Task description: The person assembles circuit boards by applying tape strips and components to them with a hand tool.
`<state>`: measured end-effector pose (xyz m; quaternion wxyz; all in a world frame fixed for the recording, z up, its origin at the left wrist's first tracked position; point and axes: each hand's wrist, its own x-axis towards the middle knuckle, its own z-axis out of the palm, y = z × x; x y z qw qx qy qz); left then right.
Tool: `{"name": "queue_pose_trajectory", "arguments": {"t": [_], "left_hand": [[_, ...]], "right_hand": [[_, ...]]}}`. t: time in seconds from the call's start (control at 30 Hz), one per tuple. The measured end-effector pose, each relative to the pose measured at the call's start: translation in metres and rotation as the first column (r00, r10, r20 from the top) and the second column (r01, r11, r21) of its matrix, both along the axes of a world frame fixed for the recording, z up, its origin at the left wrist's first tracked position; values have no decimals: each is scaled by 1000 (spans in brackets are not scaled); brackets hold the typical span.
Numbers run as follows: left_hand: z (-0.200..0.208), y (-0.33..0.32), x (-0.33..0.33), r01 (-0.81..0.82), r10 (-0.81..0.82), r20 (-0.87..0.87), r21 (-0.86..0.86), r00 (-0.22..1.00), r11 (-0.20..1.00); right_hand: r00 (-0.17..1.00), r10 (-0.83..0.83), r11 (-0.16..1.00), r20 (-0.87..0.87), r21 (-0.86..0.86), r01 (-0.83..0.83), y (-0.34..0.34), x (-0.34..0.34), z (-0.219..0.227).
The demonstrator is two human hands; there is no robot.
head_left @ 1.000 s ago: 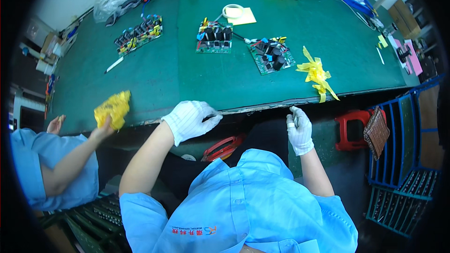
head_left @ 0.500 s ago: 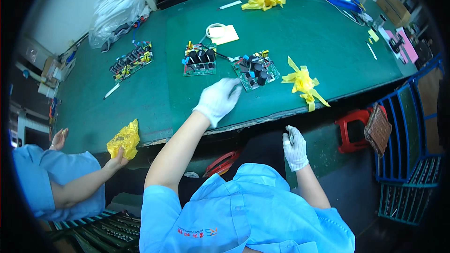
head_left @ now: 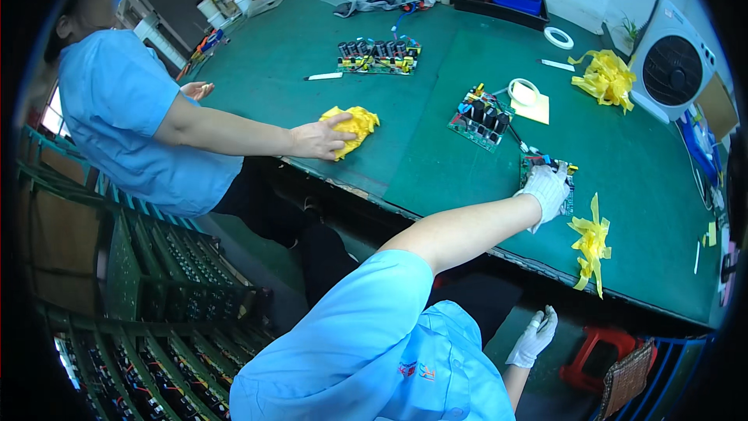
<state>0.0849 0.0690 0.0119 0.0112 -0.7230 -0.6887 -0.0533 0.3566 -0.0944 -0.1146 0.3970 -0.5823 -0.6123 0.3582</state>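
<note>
My left hand (head_left: 545,193), in a white glove, reaches over the table edge onto a green circuit board (head_left: 569,201). Its fingers curl down among the tall parts and grip the board, covering much of it. A second circuit board (head_left: 481,118) with black capacitors lies just beyond, and a dark cable runs between the two. To the right of my left hand is a tangle of yellow tape strips (head_left: 592,243). Below the table edge hangs my right hand (head_left: 534,337), also gloved, fingers apart and holding nothing.
At left a co-worker's bare hand (head_left: 321,138) presses a crumpled yellow bundle (head_left: 354,129) on the green table (head_left: 436,179). Farther back lie a long circuit board (head_left: 379,57), a tape roll (head_left: 523,92), more yellow strips (head_left: 606,80) and a fan (head_left: 672,66). A red stool (head_left: 590,359) stands below right.
The view has turned left. My left hand has moved from beside the near board onto it. The co-worker has brought the yellow bundle over the table and down on it.
</note>
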Motion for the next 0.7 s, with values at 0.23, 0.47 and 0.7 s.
{"name": "queue_pose_trajectory", "arguments": {"t": [0.23, 0.47, 0.7], "left_hand": [[-7, -14, -25, 151, -151, -7, -3, 988, 989], [30, -109, -66, 413, -442, 78, 246, 893, 877], [34, -172, -121, 357, -412, 199, 260, 889, 897]], "right_hand": [[997, 35, 996, 63, 76, -40, 9, -27, 21], [1000, 2, 990, 21, 141, -5, 7, -24, 19], [992, 101, 990, 78, 87, -108, 9, -64, 43]]}}
